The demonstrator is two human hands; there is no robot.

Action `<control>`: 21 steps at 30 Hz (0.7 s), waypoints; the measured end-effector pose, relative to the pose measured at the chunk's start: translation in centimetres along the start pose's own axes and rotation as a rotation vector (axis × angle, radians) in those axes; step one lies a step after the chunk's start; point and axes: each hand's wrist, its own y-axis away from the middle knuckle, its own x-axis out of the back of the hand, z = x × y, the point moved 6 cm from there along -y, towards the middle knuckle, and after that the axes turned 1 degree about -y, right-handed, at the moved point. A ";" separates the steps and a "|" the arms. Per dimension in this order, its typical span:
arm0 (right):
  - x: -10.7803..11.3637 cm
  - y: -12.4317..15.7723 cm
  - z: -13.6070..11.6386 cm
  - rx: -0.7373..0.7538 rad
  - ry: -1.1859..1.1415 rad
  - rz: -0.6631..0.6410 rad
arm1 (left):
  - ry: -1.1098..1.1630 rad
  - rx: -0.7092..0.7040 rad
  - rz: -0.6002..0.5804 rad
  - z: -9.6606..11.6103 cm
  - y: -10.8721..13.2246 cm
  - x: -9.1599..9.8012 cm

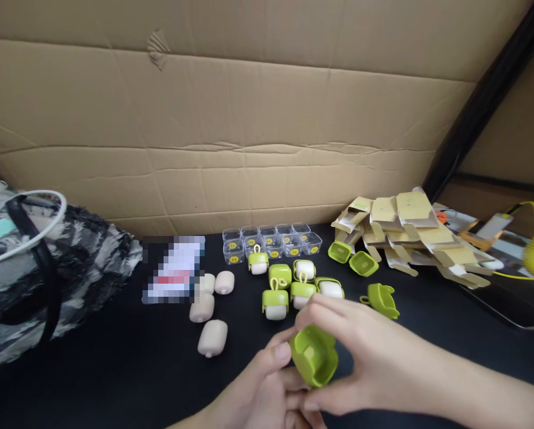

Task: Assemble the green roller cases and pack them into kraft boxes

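Black table [115, 357], four cream cases [212, 338], left hand [262, 390] and right hand [374, 357] fingers grasping one green cover [315, 356]

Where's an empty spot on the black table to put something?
Bare black table lies at the front left, between the furry bag and the cream cases. Another sits right of the loose green cover, in front of the cardboard boxes. The middle is crowded: green-capped cases behind the left hand and right hand holding a green shell.

left hand [267, 390] fingers curled, right hand [369, 357] pinching, fingertips close together
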 end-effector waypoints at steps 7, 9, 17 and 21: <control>-1.5 0.0 0.7 -0.012 0.038 0.085 | -0.040 -0.040 0.093 -0.1 -0.1 -0.2; -0.8 -0.2 0.9 0.008 0.042 0.103 | -0.078 -0.026 0.114 -0.2 -0.3 0.0; 0.7 -5.7 -2.1 0.362 0.251 -0.014 | -0.190 0.040 0.206 0.1 -0.1 -0.1; -3.0 -8.6 -4.5 0.685 0.497 -0.175 | -0.238 0.063 0.153 -0.2 0.0 -0.2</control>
